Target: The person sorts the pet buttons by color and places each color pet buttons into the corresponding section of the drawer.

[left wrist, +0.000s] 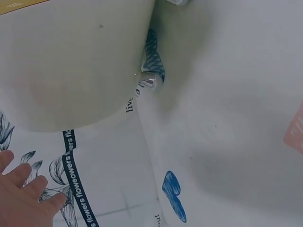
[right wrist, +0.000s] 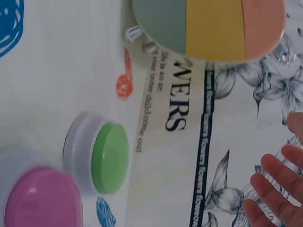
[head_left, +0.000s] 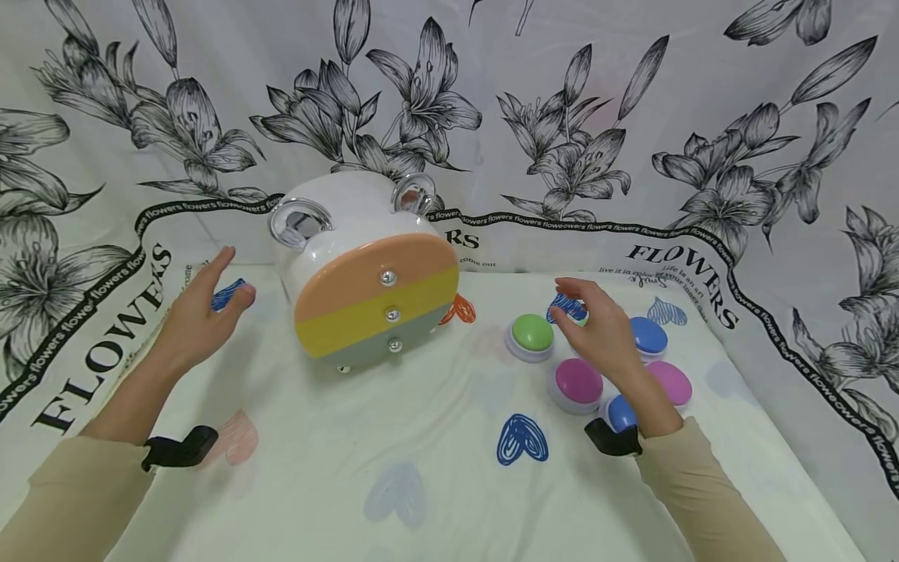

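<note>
A small rounded white chest [head_left: 344,207] with orange, yellow and grey-green drawer fronts stands left of the middle in the head view. Each drawer has a silver knob, and two silver rings [head_left: 302,222] sit on top. My left hand [head_left: 202,316] hovers left of the chest, fingers extended, holding nothing. The chest's plain white side [left wrist: 71,66] fills the upper left of the left wrist view. On the right, my right hand [head_left: 602,326] is held over round containers, fingers loosely bent and empty. Near it are a green-topped container [head_left: 532,334] and a magenta-topped one [head_left: 579,381].
Blue-topped [head_left: 648,336] and pink-topped [head_left: 670,382] containers stand partly behind the right forearm, with another blue one [head_left: 622,412] by the wrist. A pale cloth [head_left: 295,499] with printed hearts covers the table. Behind it hangs a flower-printed curtain [head_left: 485,179].
</note>
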`<action>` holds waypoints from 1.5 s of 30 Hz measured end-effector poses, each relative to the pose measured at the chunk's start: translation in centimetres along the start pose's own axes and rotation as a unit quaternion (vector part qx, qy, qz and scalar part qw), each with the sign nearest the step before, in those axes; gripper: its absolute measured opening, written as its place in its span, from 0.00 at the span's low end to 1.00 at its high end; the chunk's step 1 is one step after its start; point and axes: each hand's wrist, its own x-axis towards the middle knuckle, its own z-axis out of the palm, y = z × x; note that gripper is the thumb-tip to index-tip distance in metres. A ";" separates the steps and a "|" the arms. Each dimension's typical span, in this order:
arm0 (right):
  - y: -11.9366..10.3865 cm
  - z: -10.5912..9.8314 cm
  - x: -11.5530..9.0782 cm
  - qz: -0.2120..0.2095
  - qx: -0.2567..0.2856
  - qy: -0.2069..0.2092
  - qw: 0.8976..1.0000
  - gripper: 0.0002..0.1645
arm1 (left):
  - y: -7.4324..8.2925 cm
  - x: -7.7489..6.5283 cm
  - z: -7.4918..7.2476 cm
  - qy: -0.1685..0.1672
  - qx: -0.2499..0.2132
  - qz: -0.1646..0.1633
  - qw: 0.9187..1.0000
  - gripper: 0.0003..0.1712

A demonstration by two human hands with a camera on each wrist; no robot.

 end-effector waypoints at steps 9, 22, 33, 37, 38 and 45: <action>-2.1 2.1 1.0 -0.040 0.040 0.027 0.998 0.24 | 1.5 0.4 0.2 0.019 -0.061 0.002 0.998 0.36; -5.8 5.0 2.2 -0.047 0.061 0.011 0.997 0.21 | 3.4 1.6 0.6 0.038 -0.093 -0.009 0.995 0.37; -8.9 7.4 3.4 -0.086 0.100 0.018 0.991 0.19 | 4.8 2.4 0.8 0.047 -0.099 -0.013 0.994 0.38; -9.9 8.1 3.9 -0.099 0.120 0.026 0.987 0.18 | 5.4 2.6 0.9 0.051 -0.097 -0.024 0.994 0.38; -10.1 8.3 4.0 -0.100 0.124 0.028 0.987 0.18 | 5.6 2.7 0.9 0.051 -0.096 -0.030 0.994 0.39; -11.8 9.5 4.4 -0.088 0.138 0.021 0.986 0.18 | 6.5 3.0 1.2 0.056 -0.108 -0.047 0.991 0.39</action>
